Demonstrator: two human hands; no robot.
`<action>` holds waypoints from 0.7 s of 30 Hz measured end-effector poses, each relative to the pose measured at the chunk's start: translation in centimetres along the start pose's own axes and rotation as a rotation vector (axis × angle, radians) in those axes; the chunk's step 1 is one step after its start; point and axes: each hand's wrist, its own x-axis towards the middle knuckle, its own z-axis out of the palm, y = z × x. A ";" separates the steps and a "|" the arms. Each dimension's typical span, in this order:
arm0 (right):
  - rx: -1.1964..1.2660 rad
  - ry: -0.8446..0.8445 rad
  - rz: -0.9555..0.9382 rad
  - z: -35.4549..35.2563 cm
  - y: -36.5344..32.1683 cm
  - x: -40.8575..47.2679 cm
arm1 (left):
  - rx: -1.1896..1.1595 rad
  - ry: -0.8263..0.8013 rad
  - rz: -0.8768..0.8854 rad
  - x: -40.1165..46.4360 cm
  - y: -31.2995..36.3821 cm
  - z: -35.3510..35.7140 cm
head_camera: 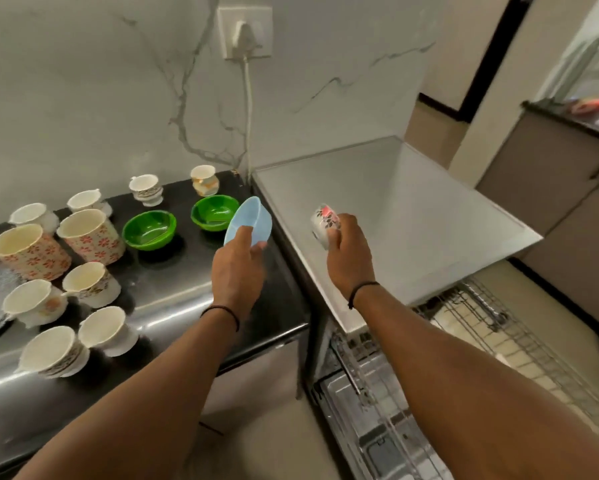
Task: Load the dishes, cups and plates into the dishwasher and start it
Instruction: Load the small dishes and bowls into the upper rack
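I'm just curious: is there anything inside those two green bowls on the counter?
Both green bowls look empty; their glossy insides show only reflections. The tilted blue bowl in the left hand covers the right one's near edge, so that bit is hidden.

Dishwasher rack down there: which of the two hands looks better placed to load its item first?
The right hand, probably. It holds a flowered cup over the dishwasher top, nearer the pulled-out rack. The left hand holds a blue bowl over the counter.
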 end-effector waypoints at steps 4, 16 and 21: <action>0.134 0.183 0.275 -7.8 3.1 -0.1 | -0.093 -0.081 0.125 -0.6 7.0 2.9; 0.207 0.394 0.737 -30.4 19.7 -12.5 | -0.237 -0.437 0.396 -10.7 25.8 15.5; 0.137 0.335 0.816 -35.3 26.4 -18.2 | -0.120 -0.573 0.406 -15.4 29.2 21.7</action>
